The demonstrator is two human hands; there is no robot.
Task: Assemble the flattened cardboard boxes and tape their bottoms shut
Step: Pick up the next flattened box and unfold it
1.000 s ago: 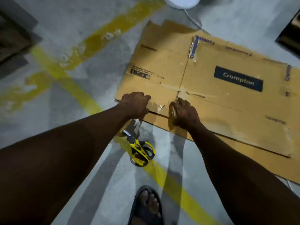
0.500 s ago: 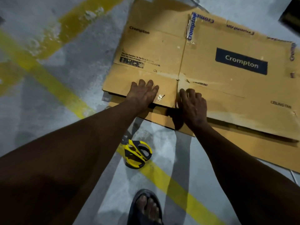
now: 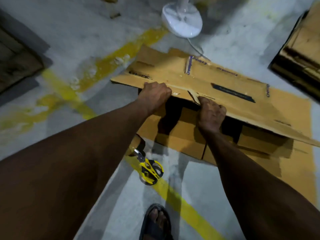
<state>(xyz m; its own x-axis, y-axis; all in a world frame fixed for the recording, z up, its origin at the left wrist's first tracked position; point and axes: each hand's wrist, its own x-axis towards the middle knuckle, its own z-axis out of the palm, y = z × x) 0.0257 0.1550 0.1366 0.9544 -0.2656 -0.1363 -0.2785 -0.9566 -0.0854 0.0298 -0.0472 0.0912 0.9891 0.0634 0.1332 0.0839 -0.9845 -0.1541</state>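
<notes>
Since half a second ago you have lifted the near edge of the top flattened brown cardboard box (image 3: 199, 78) off the sheet beneath it. Your palms lay flat on it then; now both hands are clamped on that edge. Your left hand (image 3: 156, 94) has its fingers curled over the edge at the 11 o'clock side of the frame's centre. Your right hand (image 3: 211, 113) grips the same edge just beside the slit between two flaps, toward 3 o'clock of the left. The two hands are near each other but apart.

The lifted box tilts up toward you, its far edge still down on the grey concrete floor (image 3: 86, 32), and its dark blue label (image 3: 232, 94) is blurred. Under it, in shadow, lies a second flattened brown cardboard sheet (image 3: 181, 141), stretching out to 4 o'clock.

At 6 o'clock of your left hand, a pair of yellow-and-black scissors (image 3: 150, 170) lies on the floor, on a painted yellow line (image 3: 181, 201). A foot in a dark sandal (image 3: 155, 220) stands at the frame's 6 o'clock. A white round fan base (image 3: 181, 19) sits at 12 o'clock, and a stack of brown cardboard (image 3: 303, 49) at 2 o'clock
</notes>
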